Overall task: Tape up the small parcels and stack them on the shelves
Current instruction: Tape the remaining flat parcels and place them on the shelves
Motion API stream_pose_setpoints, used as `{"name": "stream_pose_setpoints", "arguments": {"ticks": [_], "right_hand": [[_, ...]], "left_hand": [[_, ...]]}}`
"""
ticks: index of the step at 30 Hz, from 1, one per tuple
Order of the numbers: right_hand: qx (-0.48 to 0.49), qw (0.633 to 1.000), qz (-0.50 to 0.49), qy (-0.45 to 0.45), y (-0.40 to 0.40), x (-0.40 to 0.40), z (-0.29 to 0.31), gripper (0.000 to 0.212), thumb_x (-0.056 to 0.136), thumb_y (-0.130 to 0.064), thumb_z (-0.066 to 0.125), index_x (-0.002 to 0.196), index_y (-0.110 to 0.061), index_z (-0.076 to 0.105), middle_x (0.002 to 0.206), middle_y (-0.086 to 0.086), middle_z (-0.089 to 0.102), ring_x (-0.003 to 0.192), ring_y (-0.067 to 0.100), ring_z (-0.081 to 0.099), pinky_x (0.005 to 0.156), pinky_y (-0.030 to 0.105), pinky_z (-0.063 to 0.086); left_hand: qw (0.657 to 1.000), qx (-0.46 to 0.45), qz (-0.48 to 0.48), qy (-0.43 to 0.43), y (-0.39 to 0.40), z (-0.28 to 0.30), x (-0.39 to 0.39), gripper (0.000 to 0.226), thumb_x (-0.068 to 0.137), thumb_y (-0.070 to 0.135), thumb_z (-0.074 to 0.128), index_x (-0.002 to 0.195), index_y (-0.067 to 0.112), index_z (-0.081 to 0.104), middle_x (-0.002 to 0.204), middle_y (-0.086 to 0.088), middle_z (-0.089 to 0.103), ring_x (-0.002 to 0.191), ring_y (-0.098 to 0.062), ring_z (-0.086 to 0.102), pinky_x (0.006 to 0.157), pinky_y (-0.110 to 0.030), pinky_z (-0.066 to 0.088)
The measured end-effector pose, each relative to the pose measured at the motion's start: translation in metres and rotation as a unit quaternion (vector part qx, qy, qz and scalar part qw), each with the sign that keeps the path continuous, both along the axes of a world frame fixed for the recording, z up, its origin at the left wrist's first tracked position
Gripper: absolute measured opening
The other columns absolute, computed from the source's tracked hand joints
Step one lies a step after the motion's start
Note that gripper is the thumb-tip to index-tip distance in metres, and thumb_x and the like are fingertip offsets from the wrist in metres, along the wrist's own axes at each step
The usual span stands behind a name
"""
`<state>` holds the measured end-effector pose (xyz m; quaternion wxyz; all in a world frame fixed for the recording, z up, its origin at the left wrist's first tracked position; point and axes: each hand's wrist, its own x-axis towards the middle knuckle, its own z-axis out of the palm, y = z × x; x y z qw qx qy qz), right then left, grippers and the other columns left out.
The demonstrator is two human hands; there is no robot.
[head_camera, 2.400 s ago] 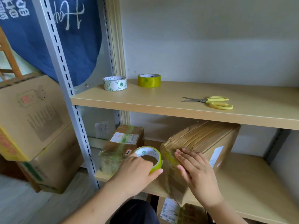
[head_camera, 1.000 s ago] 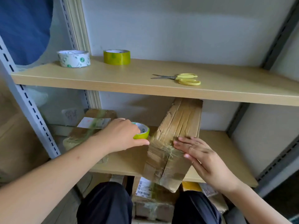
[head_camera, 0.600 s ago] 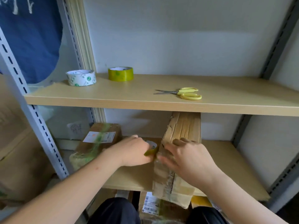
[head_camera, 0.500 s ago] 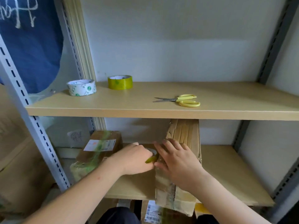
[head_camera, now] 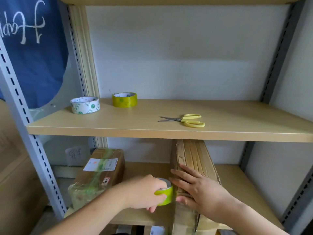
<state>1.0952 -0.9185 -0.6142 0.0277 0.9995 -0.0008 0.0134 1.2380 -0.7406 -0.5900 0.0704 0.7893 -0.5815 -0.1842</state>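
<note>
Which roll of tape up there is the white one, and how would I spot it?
Look at the upper shelf, the one with the yellow-handled scissors on it. At its left end, two rolls lie flat side by side. The white tape roll is the nearer, leftmost one, printed with small green marks, while its neighbour, the yellow-green tape roll, is tinted.

Head-worn view, facing shelves (head_camera: pixel 169 131) close up, angled slightly downward
</note>
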Motion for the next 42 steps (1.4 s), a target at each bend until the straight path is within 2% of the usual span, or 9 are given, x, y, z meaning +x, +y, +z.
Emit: {"name": "stream_pose_setpoints", "arguments": {"ticks": [3,7,10,12,14,17,21,32,42], "right_hand": [[0.009,0.999,0.002,0.047,-0.004,-0.006,0.005,0.063,0.099,-0.064,0.02,0.157,-0.042,0.009,0.161,-0.026,-0.01,0.144,0.002,-0.029,0.12,0.024,0.001],[0.019,0.999,0.01,0.049,-0.003,-0.012,0.01,0.063,0.099,-0.065,0.019,0.156,-0.045,0.003,0.161,-0.029,-0.009,0.144,-0.001,-0.028,0.122,0.025,0.005],[0.011,1.0,0.019,0.02,0.005,-0.022,0.028,0.058,0.1,-0.065,0.02,0.154,-0.044,0.021,0.161,-0.026,0.016,0.151,0.001,0.005,0.118,0.027,0.027],[-0.033,0.988,0.069,-0.137,0.016,-0.025,0.051,0.045,0.104,-0.058,0.028,0.134,-0.038,0.056,0.129,-0.019,0.061,0.115,0.008,0.061,0.084,0.03,0.057],[-0.04,0.935,0.112,-0.333,0.024,-0.022,0.081,0.03,0.105,-0.041,0.043,0.103,-0.026,0.069,0.089,-0.01,0.066,0.072,0.014,0.065,0.054,0.03,0.053],[0.008,0.889,-0.023,-0.458,0.015,0.008,0.136,0.014,0.099,-0.022,0.056,0.099,-0.018,0.07,0.091,-0.003,0.064,0.075,0.019,0.062,0.059,0.036,0.053],[0.086,0.945,-0.201,-0.245,-0.025,0.046,0.165,0.023,0.097,-0.018,0.059,0.116,-0.015,0.071,0.114,0.007,0.069,0.103,0.028,0.063,0.087,0.037,0.053],[-0.004,0.977,-0.206,-0.058,-0.015,0.027,0.189,0.041,0.097,-0.045,0.055,0.113,-0.01,0.067,0.114,0.008,0.066,0.102,0.027,0.062,0.093,0.04,0.052],[-0.121,0.975,-0.178,-0.062,-0.019,-0.009,0.189,0.038,0.078,-0.043,0.071,0.113,-0.029,0.061,0.106,-0.006,0.061,0.091,0.022,0.059,0.082,0.039,0.054]], "left_hand": [[0.983,-0.035,-0.004,-0.179,-0.006,0.006,-0.002,0.036,0.101,0.05,0.043,0.081,0.02,0.045,0.081,-0.001,0.064,0.086,-0.025,0.062,0.072,-0.033,0.044],[0.982,-0.04,0.026,-0.184,-0.01,-0.001,0.006,0.054,0.092,0.069,0.046,0.076,0.018,0.054,0.058,0.006,0.05,0.075,-0.024,0.067,0.077,-0.037,0.053],[0.97,-0.068,0.019,-0.234,-0.015,-0.01,0.005,0.046,0.095,0.063,0.046,0.084,0.02,0.057,0.085,-0.005,0.068,0.087,-0.029,0.065,0.074,-0.033,0.046],[0.961,-0.1,0.013,-0.258,-0.021,-0.016,0.005,0.041,0.098,0.056,0.047,0.097,0.018,0.063,0.101,-0.005,0.068,0.097,-0.029,0.063,0.077,-0.033,0.043],[0.958,-0.108,0.028,-0.264,-0.025,-0.018,0.008,0.041,0.098,0.054,0.046,0.103,0.017,0.064,0.106,-0.004,0.067,0.1,-0.027,0.061,0.082,-0.033,0.046],[0.956,-0.125,0.02,-0.265,-0.027,-0.021,0.005,0.041,0.099,0.051,0.044,0.109,0.016,0.064,0.105,-0.005,0.067,0.099,-0.029,0.061,0.082,-0.034,0.046],[0.951,-0.15,0.019,-0.269,-0.022,-0.021,-0.004,0.035,0.099,0.044,0.045,0.099,0.014,0.063,0.081,-0.003,0.055,0.082,-0.026,0.056,0.069,-0.031,0.035],[0.958,-0.155,0.036,-0.24,-0.009,-0.024,0.012,0.037,0.094,0.048,0.047,0.076,0.016,0.052,0.063,0.002,0.045,0.067,-0.023,0.047,0.059,-0.03,0.029],[0.964,-0.157,0.029,-0.214,-0.001,-0.02,0.023,0.043,0.099,0.039,0.05,0.138,0.027,0.037,0.075,0.007,0.048,0.078,-0.024,0.056,0.063,-0.031,0.035]]}}
